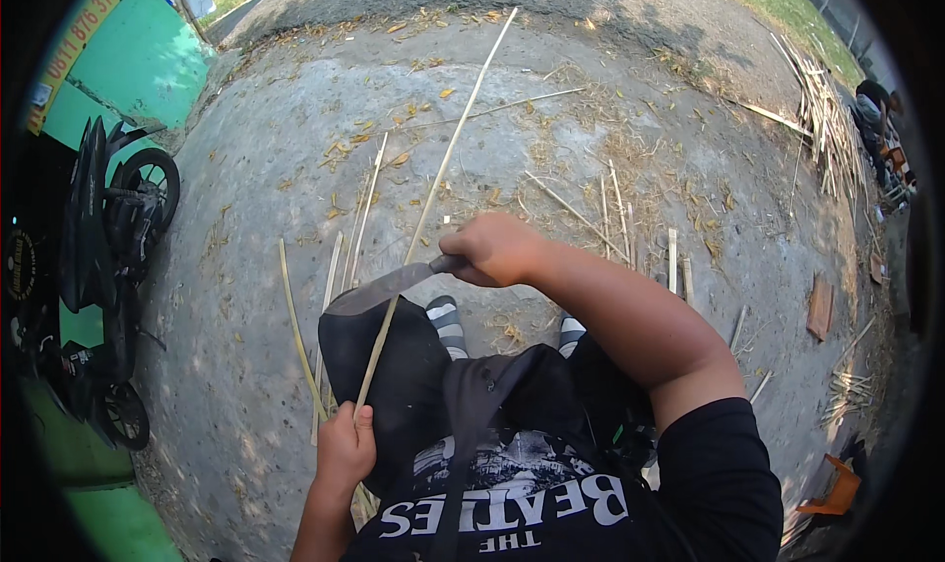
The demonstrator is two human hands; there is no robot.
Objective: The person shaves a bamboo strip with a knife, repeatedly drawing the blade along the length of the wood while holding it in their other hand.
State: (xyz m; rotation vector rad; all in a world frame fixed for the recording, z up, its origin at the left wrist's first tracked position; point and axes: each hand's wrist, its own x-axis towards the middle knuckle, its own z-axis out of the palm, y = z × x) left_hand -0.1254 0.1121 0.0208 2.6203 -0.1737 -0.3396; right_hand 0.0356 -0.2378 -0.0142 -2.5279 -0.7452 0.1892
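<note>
Left hand (346, 448) closed around the lower part of a long thin strip (448, 156), bamboo or wood by the look. Strip slants up and away over the left knee (366, 350), black trousers, its far tip near the far edge of the concrete ground (226, 296). Right hand (495, 249) is a fist around the handle of a big knife (372, 293), blade pointing left. Blade crosses the strip just above the left knee; can't tell if it bites in.

Both striped feet (448, 328) on the ground, apart. More strips lie loose: a group (366, 213) ahead of the left knee, one yellowish strip (288, 306) further toward the ground's left edge, others (618, 211) beyond the right forearm. Short pale piece (672, 260) next to that forearm. Large pile of strips (825, 119) at the ground's right edge, toward the far corner; another person (870, 114) just beside it, mostly in shadow. Reddish-brown slab (820, 307) nearer along the right edge, orange object (837, 485) nearer still. Black motorbike (91, 218) at the left edge, green wall (162, 55) behind. Dry leaves (340, 152) scattered toward the far edge.
</note>
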